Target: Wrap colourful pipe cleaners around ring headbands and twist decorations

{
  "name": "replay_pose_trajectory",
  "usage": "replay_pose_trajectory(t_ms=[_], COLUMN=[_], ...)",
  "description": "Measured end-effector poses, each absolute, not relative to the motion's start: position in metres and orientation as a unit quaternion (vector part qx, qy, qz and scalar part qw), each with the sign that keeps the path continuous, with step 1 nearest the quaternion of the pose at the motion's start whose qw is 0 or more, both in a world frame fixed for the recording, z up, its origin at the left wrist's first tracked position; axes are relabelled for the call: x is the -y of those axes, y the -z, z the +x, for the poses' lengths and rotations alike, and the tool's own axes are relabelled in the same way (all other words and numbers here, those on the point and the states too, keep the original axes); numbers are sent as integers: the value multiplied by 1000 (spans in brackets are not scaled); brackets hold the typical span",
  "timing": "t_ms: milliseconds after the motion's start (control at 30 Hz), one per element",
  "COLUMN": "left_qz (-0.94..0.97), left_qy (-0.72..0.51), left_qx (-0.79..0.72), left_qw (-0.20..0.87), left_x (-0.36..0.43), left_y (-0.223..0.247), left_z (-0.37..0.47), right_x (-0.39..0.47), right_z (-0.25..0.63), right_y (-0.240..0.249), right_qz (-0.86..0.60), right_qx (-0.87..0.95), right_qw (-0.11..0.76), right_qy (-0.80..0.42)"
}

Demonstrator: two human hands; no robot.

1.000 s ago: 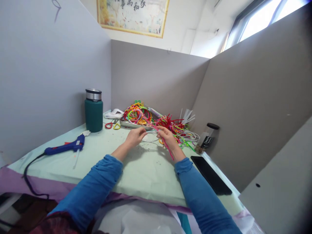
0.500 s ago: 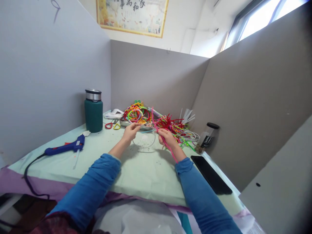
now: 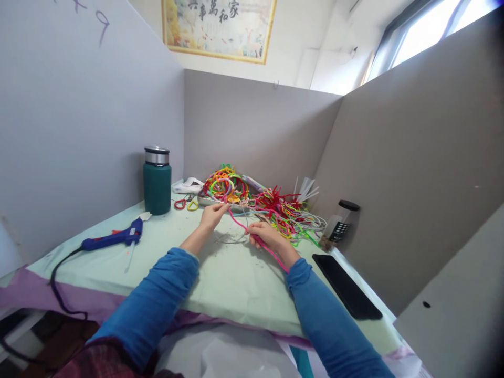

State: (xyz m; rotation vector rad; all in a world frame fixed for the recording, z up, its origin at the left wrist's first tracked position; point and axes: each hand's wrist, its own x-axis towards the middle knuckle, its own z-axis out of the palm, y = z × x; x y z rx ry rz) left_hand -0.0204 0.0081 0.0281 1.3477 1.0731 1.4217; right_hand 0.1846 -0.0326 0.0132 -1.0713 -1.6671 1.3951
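A bright pink fuzzy strand point(image 3: 238, 222) runs between my two hands. Its upper end is pinched in the fingertips of my left hand point(image 3: 213, 214). My right hand point(image 3: 268, 235) is closed around it farther along, and the rest trails over the palm towards the wrist. A thin grey wire loop point(image 3: 232, 241) hangs between the hands, just above the pale green table cover point(image 3: 236, 278); where it is gripped is too small to tell. What looks like a scissors' metal tip shows by my right fingers.
Behind the hands lie a tray point(image 3: 205, 201) of colourful loops and a heap of fuzzy strands point(image 3: 275, 202). At left are a green bottle point(image 3: 157, 186), a blue glue gun point(image 3: 112, 239) and small red and yellow rings. A black phone point(image 3: 346, 286) and a clear jar point(image 3: 340, 223) are at right.
The pink strand, upright by my right hand before, is now stretched across to my left fingertips. My right hand has lowered a little, and the wire loop hangs lower and flatter.
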Motion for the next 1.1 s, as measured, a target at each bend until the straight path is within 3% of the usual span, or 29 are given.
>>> replay_pose_trajectory(t_ms=[167, 333, 467, 600, 833, 1100], left_qz=[496, 472, 486, 499, 523, 521], left_qy=[-582, -524, -525, -535, -516, -470], left_qx=[-397, -334, -374, -401, -292, -221], left_qw=[508, 625, 590, 552, 612, 678], left_x=[-6, -4, -3, -6, -3, 5], left_y=[-32, -35, -34, -32, -36, -40], left_z=[-26, -30, -29, -29, -32, -31], right_x=[37, 39, 40, 38, 19, 17], right_z=[183, 187, 194, 195, 195, 187], right_y=[-15, -20, -22, -21, -13, -9], right_qz=[-276, -233, -228, -219, -316, -305], right_qx=[657, 634, 623, 609, 516, 533], right_qw=[263, 301, 308, 365, 543, 555], right_qy=[-651, -673, -681, -670, -583, -561])
